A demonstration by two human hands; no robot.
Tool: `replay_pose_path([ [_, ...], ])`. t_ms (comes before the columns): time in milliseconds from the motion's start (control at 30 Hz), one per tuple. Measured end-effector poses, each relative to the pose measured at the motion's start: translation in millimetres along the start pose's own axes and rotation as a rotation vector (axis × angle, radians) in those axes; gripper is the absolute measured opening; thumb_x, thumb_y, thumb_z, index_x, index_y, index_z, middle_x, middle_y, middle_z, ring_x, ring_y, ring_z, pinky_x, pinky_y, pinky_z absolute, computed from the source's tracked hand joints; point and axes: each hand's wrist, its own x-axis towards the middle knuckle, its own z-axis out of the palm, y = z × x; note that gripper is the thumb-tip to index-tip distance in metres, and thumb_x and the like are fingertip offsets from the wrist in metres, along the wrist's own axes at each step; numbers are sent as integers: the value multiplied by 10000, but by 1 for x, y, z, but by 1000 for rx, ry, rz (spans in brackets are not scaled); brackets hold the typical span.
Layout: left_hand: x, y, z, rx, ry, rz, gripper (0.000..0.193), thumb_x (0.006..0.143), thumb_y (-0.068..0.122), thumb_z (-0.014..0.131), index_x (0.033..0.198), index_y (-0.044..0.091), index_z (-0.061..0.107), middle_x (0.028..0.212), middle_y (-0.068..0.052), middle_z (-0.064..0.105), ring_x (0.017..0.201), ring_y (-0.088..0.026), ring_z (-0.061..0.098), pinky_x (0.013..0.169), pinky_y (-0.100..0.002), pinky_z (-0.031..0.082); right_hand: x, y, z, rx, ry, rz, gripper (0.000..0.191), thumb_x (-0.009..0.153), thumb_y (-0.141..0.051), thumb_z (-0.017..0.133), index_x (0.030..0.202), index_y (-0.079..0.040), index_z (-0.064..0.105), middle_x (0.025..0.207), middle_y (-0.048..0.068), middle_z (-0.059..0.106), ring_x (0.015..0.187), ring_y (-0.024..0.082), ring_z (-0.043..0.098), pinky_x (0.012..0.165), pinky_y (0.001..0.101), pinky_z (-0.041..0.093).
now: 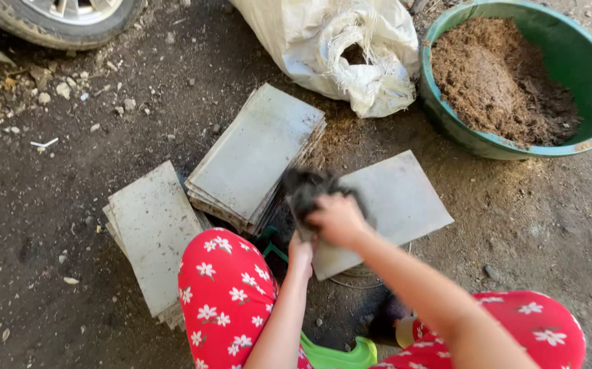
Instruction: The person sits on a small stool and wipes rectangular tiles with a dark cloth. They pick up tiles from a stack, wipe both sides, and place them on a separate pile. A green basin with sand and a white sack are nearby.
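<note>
your right hand (339, 219) is clenched round a dark rag (307, 189), pressing it on the near edge of the single plate (398, 198) lying flat on the dirt. your left hand (301, 251) sits just under the right, at the plate's near corner; whether it grips the plate or just steadies it, i cannot tell, since the right hand covers its fingers. by the look of it you are mid-wipe on this one plate, and the stroke would want firm, even pressure out across the far side while the corner stays pinned.

the plate is a thin, flat grey rectangle, dull and dusty. two stacks of like plates lie to the left: stack (255, 156) touching the rag's side, and near stack (154, 232) by your knee. the rag is soft, crumpled, blurred. a green basin (583, 61) holds brown, crumbly powder; a white woven sack (337, 48) slumps open beside it.
</note>
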Motion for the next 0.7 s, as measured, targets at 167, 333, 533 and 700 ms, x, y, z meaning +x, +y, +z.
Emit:
replay_pose_path([
  [167,-10,6,-23,6,24,-124,372,908,-21,646,1277,-14,602,1225,-139,710,1065,-229,665,930,-368,511,-10,67,33,-58,220,343,286,749,-213,737,1022,-278,795,1129,86,640,1077,302,611,867,518,494],
  [333,-11,21,-20,72,-18,-70,394,889,-26,675,1273,2,590,1232,-97,712,1103,-195,646,970,-318,469,-19,174,36,-72,492,706,314,764,-283,791,1078,-294,796,1246,108,587,1097,397,566,883,560,474],
  [533,-10,21,-19,154,8,-88,359,908,-10,680,1254,-14,588,1212,-127,710,1082,-212,649,954,-345,485,-17,88,60,-74,376,531,295,774,-275,768,1068,-293,790,1188,99,579,1086,372,551,913,549,454],
  [700,-15,12,-26,49,-22,-68,370,897,-14,644,1260,14,576,1215,-116,704,1079,-215,658,945,-357,499,-16,35,66,-7,308,186,349,733,-221,739,1074,-267,795,1175,113,594,1075,364,559,878,517,468],
])
